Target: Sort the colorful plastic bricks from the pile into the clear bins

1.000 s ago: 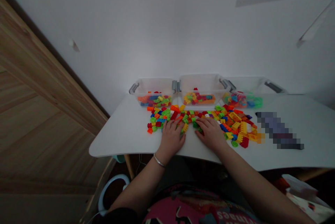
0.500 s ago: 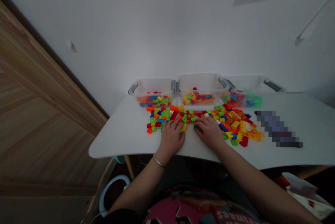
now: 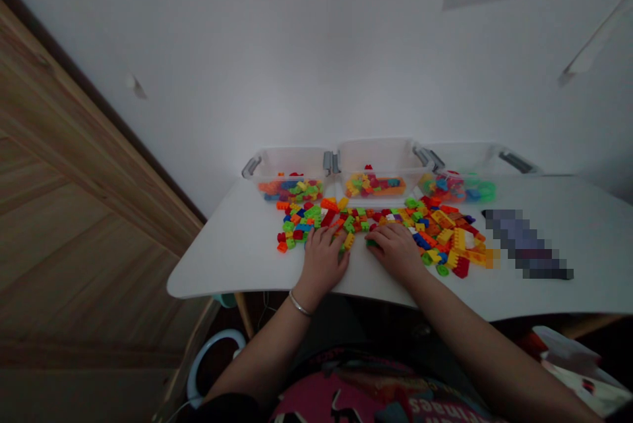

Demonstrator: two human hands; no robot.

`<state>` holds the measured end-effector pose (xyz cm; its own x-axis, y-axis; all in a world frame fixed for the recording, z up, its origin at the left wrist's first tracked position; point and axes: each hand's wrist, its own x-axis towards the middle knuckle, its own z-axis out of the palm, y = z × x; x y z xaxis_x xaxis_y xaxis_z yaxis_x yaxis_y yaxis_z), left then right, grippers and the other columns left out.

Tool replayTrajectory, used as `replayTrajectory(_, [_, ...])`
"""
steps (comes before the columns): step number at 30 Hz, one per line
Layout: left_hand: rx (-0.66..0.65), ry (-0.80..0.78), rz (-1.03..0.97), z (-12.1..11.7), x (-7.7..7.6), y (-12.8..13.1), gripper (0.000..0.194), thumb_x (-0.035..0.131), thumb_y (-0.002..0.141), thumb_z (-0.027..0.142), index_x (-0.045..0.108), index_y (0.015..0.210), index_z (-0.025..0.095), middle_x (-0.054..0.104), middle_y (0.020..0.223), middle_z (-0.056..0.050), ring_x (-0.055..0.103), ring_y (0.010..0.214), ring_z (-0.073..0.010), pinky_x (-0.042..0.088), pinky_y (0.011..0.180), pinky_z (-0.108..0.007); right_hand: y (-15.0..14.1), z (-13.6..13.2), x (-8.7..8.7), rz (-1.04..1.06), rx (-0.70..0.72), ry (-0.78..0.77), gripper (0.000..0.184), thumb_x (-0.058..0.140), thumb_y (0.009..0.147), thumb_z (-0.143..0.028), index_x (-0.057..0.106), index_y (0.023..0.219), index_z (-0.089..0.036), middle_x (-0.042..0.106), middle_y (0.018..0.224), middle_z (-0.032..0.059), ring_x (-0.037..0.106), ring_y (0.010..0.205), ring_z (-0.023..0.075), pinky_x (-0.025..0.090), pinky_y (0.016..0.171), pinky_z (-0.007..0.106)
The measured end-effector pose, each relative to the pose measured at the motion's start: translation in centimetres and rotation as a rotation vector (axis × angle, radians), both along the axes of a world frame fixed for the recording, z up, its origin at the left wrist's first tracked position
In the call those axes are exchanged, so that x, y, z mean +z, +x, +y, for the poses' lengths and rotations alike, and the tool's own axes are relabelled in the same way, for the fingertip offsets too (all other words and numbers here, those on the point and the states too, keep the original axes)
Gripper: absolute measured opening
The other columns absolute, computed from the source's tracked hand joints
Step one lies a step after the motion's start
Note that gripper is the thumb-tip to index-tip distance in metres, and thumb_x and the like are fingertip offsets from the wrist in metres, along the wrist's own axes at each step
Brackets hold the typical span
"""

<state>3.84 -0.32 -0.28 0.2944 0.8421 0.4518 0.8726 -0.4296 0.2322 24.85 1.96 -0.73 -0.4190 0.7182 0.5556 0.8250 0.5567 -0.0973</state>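
Resting on toy bricks (image 3: 435, 232) at 12 o'clock on the counter (image 3: 222, 258), left grip (image 3: 324, 261) lies open, right grip (image 3: 395, 252) half-curled at a green brick (image 3: 370, 242), can't tell if held.

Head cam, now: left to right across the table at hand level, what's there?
left brick pile → left hand → right hand → right brick pile → blurred object
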Motion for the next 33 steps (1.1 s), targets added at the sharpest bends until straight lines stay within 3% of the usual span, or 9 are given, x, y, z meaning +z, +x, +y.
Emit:
replayTrajectory(5, [0.009, -0.004, 0.002, 0.0, 0.2, 0.1, 0.039, 0.062, 0.083, 0.028, 0.062, 0.121, 0.022, 0.06, 0.129, -0.01, 0.047, 0.123, -0.0304, 0.032, 0.111, -0.055, 0.4, 0.4, 0.0, 0.235, -0.028, 0.002, 0.015, 0.058, 0.086, -0.03, 0.067, 0.096, -0.023, 0.07, 0.093, 0.0071, 0.061, 0.089, 0.0248, 0.047, 0.083, 0.04])
replayTrajectory(8, [0.005, -0.005, 0.008, 0.0, 0.3, 0.1, 0.039, 0.061, 0.083, 0.028, 0.062, 0.121, 0.021, 0.06, 0.13, -0.01, 0.047, 0.122, -0.0304, 0.032, 0.111, -0.055, 0.8, 0.9, 0.9, 0.437, -0.062, -0.006, 0.019, 0.058, 0.086, -0.035, 0.065, 0.097, -0.022, 0.067, 0.088, 0.0077, 0.061, 0.081, 0.0236, 0.049, 0.076, 0.039])
replayTrajectory(12, [0.005, -0.013, 0.013, 0.0, 0.2, 0.0, 0.039, 0.061, 0.083, 0.027, 0.062, 0.122, 0.02, 0.06, 0.13, -0.01, 0.047, 0.123, -0.0306, 0.032, 0.111, -0.056, 1.2, 2.0, 4.5, 0.657, -0.194, 0.089, 0.019, 0.059, 0.084, -0.038, 0.065, 0.095, -0.023, 0.061, 0.082, 0.0043, 0.058, 0.076, 0.0203, 0.05, 0.072, 0.036])
replayTrajectory(16, [0.003, -0.007, 0.009, 0.0, 0.0, -0.1, 0.039, 0.062, 0.083, 0.028, 0.062, 0.121, 0.021, 0.059, 0.131, -0.01, 0.047, 0.122, -0.0306, 0.032, 0.111, -0.056, 2.0, 4.8, 8.8, 0.774, -0.173, 0.257, 0.017, 0.063, 0.08, -0.033, 0.067, 0.092, -0.021, 0.059, 0.084, 0.0031, 0.055, 0.073, 0.0163, 0.05, 0.07, 0.033])
replayTrajectory(19, [0.008, 0.007, 0.0, 0.0, -0.2, -0.2, 0.04, 0.063, 0.082, 0.027, 0.062, 0.121, 0.022, 0.059, 0.131, -0.009, 0.047, 0.123, -0.0305, 0.031, 0.112, -0.056, 2.7, 7.8, 10.7, 0.809, -0.211, 0.286, 0.019, 0.064, 0.079, -0.03, 0.067, 0.094, -0.021, 0.06, 0.093, 0.0038, 0.055, 0.074, 0.0142, 0.051, 0.073, 0.032])
replayTrajectory(25, [0.002, 0.021, 0.0, 0.1, -0.6, -0.2, 0.039, 0.063, 0.082, 0.028, 0.063, 0.121, 0.022, 0.059, 0.132, -0.009, 0.047, 0.121, -0.0308, 0.031, 0.111, -0.057, 3.1, 12.7, 10.6, 0.732, -0.266, 0.141, 0.029, 0.065, 0.075, -0.027, 0.068, 0.102, -0.017, 0.057, 0.112, 0.0091, 0.058, 0.07, 0.0116, 0.054, 0.076, 0.033])
replayTrajectory(33, [-0.001, 0.004, -0.01, 0.1, -0.5, -0.3, 0.039, 0.062, 0.082, 0.028, 0.062, 0.121, 0.023, 0.058, 0.134, -0.007, 0.047, 0.123, -0.0309, 0.03, 0.112, -0.057, 2.2, 13.7, 10.2, 0.447, -0.38, 0.023, 0.025, 0.059, 0.08, -0.027, 0.073, 0.099, -0.016, 0.065, 0.108, 0.0115, 0.063, 0.096, 0.0237, 0.048, 0.093, 0.04])
